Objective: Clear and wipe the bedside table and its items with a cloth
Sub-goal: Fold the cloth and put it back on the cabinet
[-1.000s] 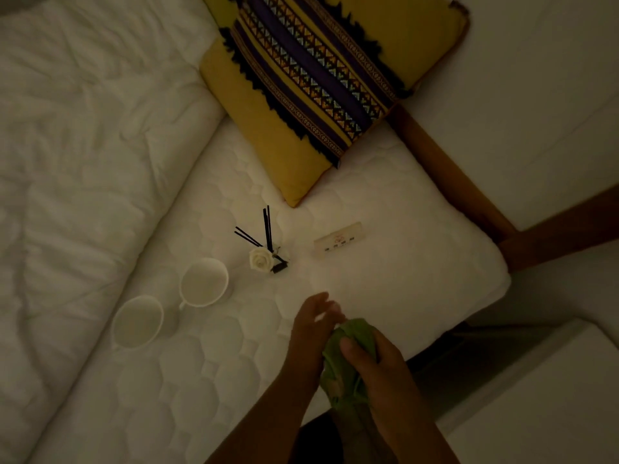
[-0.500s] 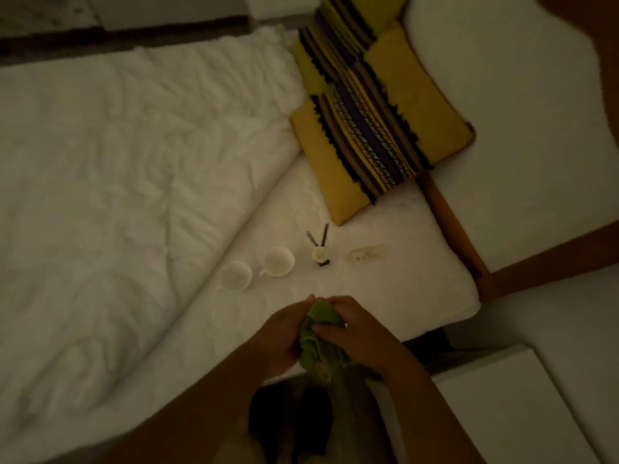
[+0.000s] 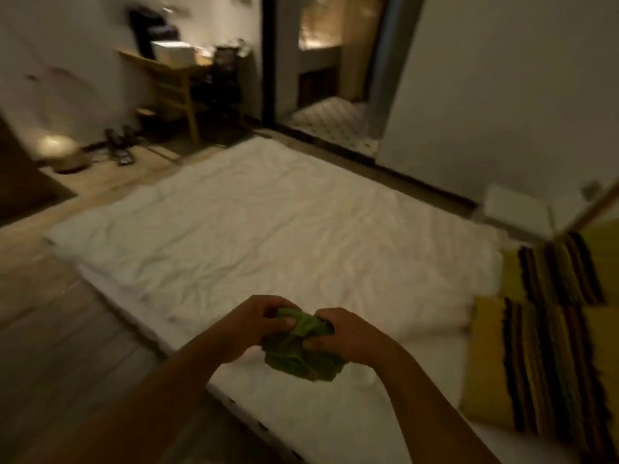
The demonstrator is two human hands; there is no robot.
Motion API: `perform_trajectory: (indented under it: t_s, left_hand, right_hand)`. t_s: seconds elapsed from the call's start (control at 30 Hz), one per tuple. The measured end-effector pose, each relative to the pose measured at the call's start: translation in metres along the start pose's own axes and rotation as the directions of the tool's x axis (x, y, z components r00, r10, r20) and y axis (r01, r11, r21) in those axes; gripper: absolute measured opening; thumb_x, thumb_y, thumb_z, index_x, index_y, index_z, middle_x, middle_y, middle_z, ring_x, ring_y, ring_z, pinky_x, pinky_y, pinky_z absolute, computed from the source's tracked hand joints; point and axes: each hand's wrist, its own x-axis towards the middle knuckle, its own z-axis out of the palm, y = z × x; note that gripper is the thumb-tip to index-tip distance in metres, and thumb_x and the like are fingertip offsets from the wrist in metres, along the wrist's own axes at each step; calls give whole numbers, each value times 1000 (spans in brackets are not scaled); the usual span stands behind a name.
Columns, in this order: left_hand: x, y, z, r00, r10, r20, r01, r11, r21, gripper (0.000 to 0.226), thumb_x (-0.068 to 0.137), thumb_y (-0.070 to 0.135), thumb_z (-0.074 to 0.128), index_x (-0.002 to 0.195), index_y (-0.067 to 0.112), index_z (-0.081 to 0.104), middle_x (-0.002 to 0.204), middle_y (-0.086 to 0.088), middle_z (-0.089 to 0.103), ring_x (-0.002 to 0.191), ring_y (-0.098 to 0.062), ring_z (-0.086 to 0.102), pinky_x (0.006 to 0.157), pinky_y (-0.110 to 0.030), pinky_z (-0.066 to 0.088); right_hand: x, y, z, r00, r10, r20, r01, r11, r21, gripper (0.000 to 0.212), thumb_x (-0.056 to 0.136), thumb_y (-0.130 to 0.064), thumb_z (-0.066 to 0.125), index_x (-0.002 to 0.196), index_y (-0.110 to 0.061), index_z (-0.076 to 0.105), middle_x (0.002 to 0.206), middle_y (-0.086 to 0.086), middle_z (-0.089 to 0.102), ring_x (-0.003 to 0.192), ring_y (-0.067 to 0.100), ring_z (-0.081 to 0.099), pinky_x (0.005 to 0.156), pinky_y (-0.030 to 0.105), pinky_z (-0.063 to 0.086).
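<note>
A crumpled green cloth hangs between my two hands over the near edge of the bed. My left hand grips its upper left part. My right hand pinches its upper right part. The cups, the reed diffuser and the small white strip are out of view. No bedside table shows on this side; a low white table stands at the far side of the bed.
The white duvet covers the bed ahead. Yellow striped cushions lie at the right. A wooden desk with a white box, a floor lamp and an open doorway are beyond. Wooden floor lies to the left.
My view has swung up and to the left, from the bed corner with the cups to the whole room. Both hands still hold the cloth and have spread slightly apart.
</note>
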Motion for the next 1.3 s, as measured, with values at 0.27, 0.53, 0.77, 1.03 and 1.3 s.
perform_trajectory:
  t_s: [0.27,0.53,0.77,1.03,1.3]
  left_hand:
    - [-121,-29,-163,881,-25,-472,26,1000,-3,15,86,12,68,99,21,70,96,-6,72,87,-18,72,76,-37,61]
    - [-234,-75,-326,767,34,-640,176,949,261,18,84,19,69,94,34,68,90,8,70,79,1,67,63,-13,51]
    - [-297,-92,-455,752,-87,-653,380,867,322,24,90,13,60,113,18,65,99,3,66,86,-6,62,71,-18,49]
    - [-272,-123,-599,636,-142,-759,521,804,286,17,94,11,55,107,8,64,100,-7,63,94,-17,60,89,-33,51]
    - [-184,-147,-805,570,-163,-805,438,889,131,13,92,13,58,102,12,67,92,-4,68,86,-14,66,80,-30,57]
  right_hand:
    - [95,-177,57,949,-230,217,266,951,-155,59,81,-71,49,103,-18,64,103,8,68,96,27,66,86,40,55]
    - [197,-355,153,843,-416,342,511,818,-265,32,85,-41,66,97,-12,62,100,9,63,91,24,64,78,38,56]
    - [285,-493,219,727,-462,508,649,704,-289,19,85,-23,67,98,-10,69,92,9,68,86,24,67,76,35,56]
    - [435,-596,264,725,-518,454,681,637,-362,13,84,-22,69,95,-15,70,90,3,64,79,12,57,57,17,39]
    - [645,-694,249,699,-561,444,706,640,-302,9,84,-23,68,88,-16,72,78,-3,62,77,13,60,62,20,44]
